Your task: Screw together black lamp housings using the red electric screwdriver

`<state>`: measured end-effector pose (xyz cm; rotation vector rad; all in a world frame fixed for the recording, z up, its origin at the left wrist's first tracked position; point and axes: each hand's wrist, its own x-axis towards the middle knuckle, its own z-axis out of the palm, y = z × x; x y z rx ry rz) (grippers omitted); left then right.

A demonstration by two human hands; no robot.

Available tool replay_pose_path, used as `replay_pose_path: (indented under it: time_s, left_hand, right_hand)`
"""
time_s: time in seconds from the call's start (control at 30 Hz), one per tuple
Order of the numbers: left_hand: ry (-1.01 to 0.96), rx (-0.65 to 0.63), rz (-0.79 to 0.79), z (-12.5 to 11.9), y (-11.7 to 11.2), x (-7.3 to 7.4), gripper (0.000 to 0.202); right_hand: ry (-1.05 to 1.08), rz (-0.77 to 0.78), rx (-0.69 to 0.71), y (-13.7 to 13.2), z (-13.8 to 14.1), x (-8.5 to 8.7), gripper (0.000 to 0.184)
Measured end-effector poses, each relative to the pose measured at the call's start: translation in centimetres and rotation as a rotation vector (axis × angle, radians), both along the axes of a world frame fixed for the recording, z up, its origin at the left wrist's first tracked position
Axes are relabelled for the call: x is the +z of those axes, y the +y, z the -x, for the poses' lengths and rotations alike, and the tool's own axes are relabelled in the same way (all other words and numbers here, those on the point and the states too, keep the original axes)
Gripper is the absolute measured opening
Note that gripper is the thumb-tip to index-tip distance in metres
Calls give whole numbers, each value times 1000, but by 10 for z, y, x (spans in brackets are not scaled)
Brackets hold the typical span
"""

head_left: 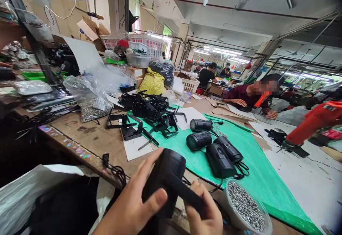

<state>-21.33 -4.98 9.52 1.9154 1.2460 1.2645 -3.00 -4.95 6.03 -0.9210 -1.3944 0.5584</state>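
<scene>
My left hand [136,196] is wrapped round a black cylindrical lamp housing [167,171], holding it tilted near the table's front edge. A dark bar-shaped bracket arm [181,188] crosses its side, and my right hand [203,210] grips the outer end. Whether the bracket is fastened to the housing I cannot tell. Just ahead, several similar black lamps [220,160] with cords lie on a green plastic sheet [259,178]. A heap of black U-shaped brackets [149,110] spreads beyond my left hand. Beside my right hand stands a clear tub of small metal screws [245,206].
A clear bag of small metal parts [94,110] lies at the left. An orange power tool [315,121] juts in from the right. A co-worker [248,94] sits across the table. A white sack [53,181] hangs below the front edge, near a black plug [106,159].
</scene>
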Motion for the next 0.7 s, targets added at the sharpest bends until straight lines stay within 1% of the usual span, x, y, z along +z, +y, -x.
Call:
replay_pose_path:
  time_s: [0.03,0.1,0.13,0.2,0.27,0.33,0.43,0.53,0.7]
  left_hand:
    - [38,-38,13,-1,0,-7,81]
    - [121,-38,42,-3,2,-19,89]
    - [150,-20,62,-5,3,-24,90]
    - [179,18,109,-9,6,-29,83]
    - [176,37,142,-13,10,-32,81]
    - [158,44,163,-17,13,-33,87]
    - [123,54,157,-23,17,-34,93]
    - [117,15,126,-29,21,-35,95]
    - [153,-34,145,-33,24,-36,96]
  right_hand:
    - [88,156,-47,-1,1,-3,27]
    - [212,378,-92,-3,4,-10,33]
    - [248,452,-84,-2,4,-13,35]
    - [280,539,-12,2,3,-18,39]
    - [294,565,78,9,-1,-21,46]
    - [304,552,123,15,-5,-23,53]
    - [328,523,79,20,-5,-23,59]
    - [333,507,54,20,-3,-21,64]
    - [291,515,42,19,-1,-17,62]
